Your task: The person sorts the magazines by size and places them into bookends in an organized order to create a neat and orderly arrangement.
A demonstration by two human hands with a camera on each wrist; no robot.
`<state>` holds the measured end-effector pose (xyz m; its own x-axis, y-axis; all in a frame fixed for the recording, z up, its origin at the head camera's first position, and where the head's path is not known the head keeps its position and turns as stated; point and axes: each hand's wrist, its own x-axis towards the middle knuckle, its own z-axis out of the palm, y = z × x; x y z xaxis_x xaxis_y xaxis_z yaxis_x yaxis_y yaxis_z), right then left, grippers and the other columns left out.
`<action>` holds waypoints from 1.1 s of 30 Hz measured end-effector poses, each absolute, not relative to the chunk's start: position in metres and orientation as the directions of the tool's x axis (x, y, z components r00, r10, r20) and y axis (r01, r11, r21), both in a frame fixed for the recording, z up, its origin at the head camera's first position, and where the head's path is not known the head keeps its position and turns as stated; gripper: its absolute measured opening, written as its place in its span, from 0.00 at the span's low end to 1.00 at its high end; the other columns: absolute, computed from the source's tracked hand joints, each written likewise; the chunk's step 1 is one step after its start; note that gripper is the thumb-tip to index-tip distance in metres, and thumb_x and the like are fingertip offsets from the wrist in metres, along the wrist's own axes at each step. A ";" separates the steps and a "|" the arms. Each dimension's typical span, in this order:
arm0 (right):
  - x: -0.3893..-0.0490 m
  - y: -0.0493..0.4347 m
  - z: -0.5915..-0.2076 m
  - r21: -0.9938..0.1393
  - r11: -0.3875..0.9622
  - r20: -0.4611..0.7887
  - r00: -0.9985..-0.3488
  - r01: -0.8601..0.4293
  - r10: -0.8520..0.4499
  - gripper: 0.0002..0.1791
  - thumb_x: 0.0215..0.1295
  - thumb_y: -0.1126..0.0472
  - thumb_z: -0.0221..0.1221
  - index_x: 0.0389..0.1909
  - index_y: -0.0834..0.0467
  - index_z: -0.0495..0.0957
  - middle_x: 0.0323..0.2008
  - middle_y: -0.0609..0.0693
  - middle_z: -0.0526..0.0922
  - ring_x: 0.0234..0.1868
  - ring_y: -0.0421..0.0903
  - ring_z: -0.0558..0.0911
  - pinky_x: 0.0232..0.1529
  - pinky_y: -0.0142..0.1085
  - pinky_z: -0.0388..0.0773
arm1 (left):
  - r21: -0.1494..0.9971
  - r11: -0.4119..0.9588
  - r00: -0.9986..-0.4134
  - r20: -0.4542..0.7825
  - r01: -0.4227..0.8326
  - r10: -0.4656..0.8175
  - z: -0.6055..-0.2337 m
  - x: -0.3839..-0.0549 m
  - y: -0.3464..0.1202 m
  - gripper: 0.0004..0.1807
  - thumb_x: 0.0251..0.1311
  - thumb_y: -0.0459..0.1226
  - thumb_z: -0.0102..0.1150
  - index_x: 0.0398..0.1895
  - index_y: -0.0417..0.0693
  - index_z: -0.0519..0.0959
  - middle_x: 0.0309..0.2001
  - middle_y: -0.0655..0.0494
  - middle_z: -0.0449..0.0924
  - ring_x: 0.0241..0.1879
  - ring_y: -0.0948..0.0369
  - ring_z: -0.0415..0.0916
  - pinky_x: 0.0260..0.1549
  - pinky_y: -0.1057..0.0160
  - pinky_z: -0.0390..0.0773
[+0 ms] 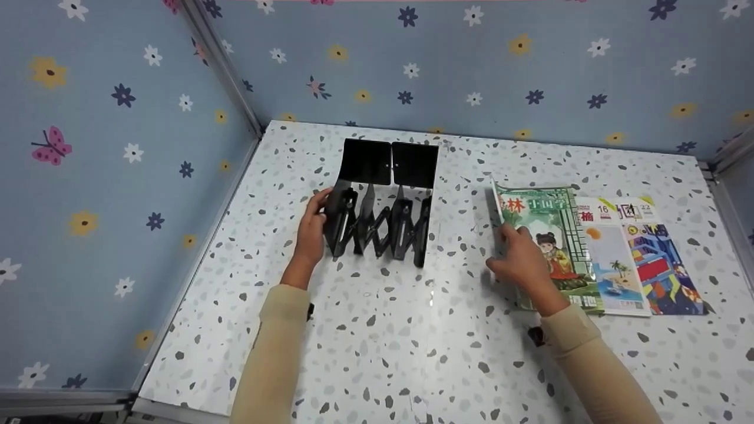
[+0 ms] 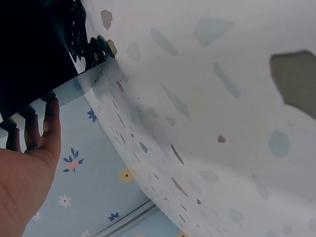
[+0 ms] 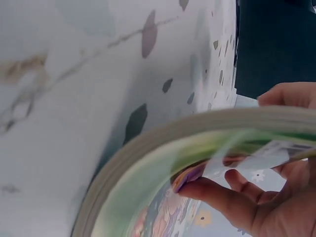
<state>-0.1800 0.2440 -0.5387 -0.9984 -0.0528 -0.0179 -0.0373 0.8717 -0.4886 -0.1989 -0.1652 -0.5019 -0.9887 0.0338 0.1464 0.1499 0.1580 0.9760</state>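
Note:
A black expandable book rack (image 1: 403, 232) with zigzag folding links stands at the back middle of the table, two square plates at its far side. My left hand (image 1: 312, 227) holds its left end, fingertips against the black panel (image 2: 34, 54) in the left wrist view. Further right, my right hand (image 1: 524, 262) grips the left edge of a green-covered magazine (image 1: 548, 206), which is raised and bent. In the right wrist view the thumb presses the cover and the curved page edges (image 3: 163, 136) face the camera.
Under and beside the green magazine lie two more magazines, one with a beach cover (image 1: 615, 259) and one with a colourful blue cover (image 1: 665, 265). Flower-patterned walls (image 1: 447, 65) bound the speckled table (image 1: 377, 341) at the left and back.

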 end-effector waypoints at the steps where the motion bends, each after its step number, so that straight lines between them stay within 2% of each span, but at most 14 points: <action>1: -0.180 0.245 -0.539 -0.492 0.870 -0.022 -0.998 -0.035 -0.053 0.31 0.39 0.57 0.66 0.48 0.59 0.69 0.40 0.60 0.69 0.31 0.56 0.72 0.26 0.43 0.68 | 0.976 0.156 -0.989 0.146 0.149 0.032 -0.502 -0.199 -0.165 0.31 0.62 0.27 0.28 0.70 0.41 0.62 0.62 0.36 0.67 0.52 0.50 0.68 0.48 0.60 0.68; 11: -0.183 0.255 -0.536 -0.515 0.855 -0.018 -0.996 -0.063 -0.084 0.29 0.36 0.63 0.63 0.46 0.60 0.70 0.35 0.59 0.70 0.31 0.55 0.70 0.27 0.41 0.64 | 0.979 0.145 -0.989 0.143 0.146 0.028 -0.502 -0.202 -0.164 0.31 0.63 0.27 0.28 0.70 0.42 0.63 0.62 0.36 0.66 0.56 0.44 0.66 0.50 0.59 0.67; 18: -0.182 0.259 -0.536 -0.542 0.838 -0.053 -0.994 -0.056 -0.100 0.26 0.41 0.69 0.59 0.46 0.59 0.68 0.36 0.58 0.71 0.33 0.54 0.70 0.28 0.42 0.65 | 0.980 0.130 -0.989 0.147 0.149 0.027 -0.504 -0.201 -0.164 0.31 0.62 0.27 0.28 0.70 0.41 0.62 0.62 0.37 0.66 0.59 0.43 0.65 0.51 0.59 0.67; 21: -0.182 0.262 -0.534 -0.552 0.832 -0.076 -0.992 -0.045 -0.104 0.26 0.43 0.69 0.58 0.48 0.57 0.68 0.38 0.58 0.71 0.33 0.54 0.71 0.28 0.42 0.66 | 0.978 0.139 -0.988 0.149 0.153 0.034 -0.503 -0.200 -0.164 0.31 0.63 0.28 0.27 0.70 0.41 0.62 0.62 0.35 0.66 0.58 0.41 0.65 0.52 0.53 0.67; 23: -0.182 0.264 -0.533 -0.554 0.831 -0.090 -0.990 -0.040 -0.107 0.28 0.45 0.68 0.57 0.52 0.56 0.68 0.41 0.60 0.72 0.34 0.55 0.72 0.29 0.43 0.68 | 0.977 0.143 -0.988 0.153 0.157 0.038 -0.503 -0.200 -0.165 0.31 0.63 0.28 0.27 0.71 0.41 0.62 0.62 0.34 0.65 0.58 0.39 0.64 0.53 0.47 0.66; 26: -0.183 0.265 -0.533 -0.560 0.828 -0.111 -0.988 -0.029 -0.110 0.38 0.47 0.68 0.57 0.64 0.52 0.64 0.49 0.64 0.73 0.38 0.57 0.74 0.32 0.45 0.70 | 0.975 0.148 -0.986 0.160 0.164 0.040 -0.503 -0.199 -0.165 0.31 0.63 0.27 0.27 0.70 0.40 0.62 0.62 0.33 0.65 0.57 0.39 0.64 0.53 0.46 0.66; 30: -0.184 0.266 -0.532 -0.566 0.824 -0.134 -0.985 -0.010 -0.104 0.50 0.49 0.68 0.57 0.75 0.45 0.51 0.62 0.68 0.68 0.44 0.60 0.75 0.36 0.48 0.71 | 0.977 0.145 -0.988 0.153 0.156 0.031 -0.502 -0.199 -0.165 0.30 0.63 0.27 0.28 0.70 0.40 0.62 0.61 0.36 0.67 0.56 0.44 0.66 0.50 0.56 0.67; 33: -0.184 0.267 -0.533 -0.569 0.823 -0.138 -0.986 0.001 -0.094 0.52 0.49 0.68 0.57 0.77 0.44 0.47 0.66 0.69 0.66 0.42 0.59 0.75 0.33 0.45 0.71 | 0.978 0.149 -0.990 0.142 0.144 0.023 -0.502 -0.199 -0.164 0.31 0.63 0.27 0.28 0.70 0.40 0.62 0.61 0.36 0.67 0.57 0.45 0.66 0.50 0.60 0.67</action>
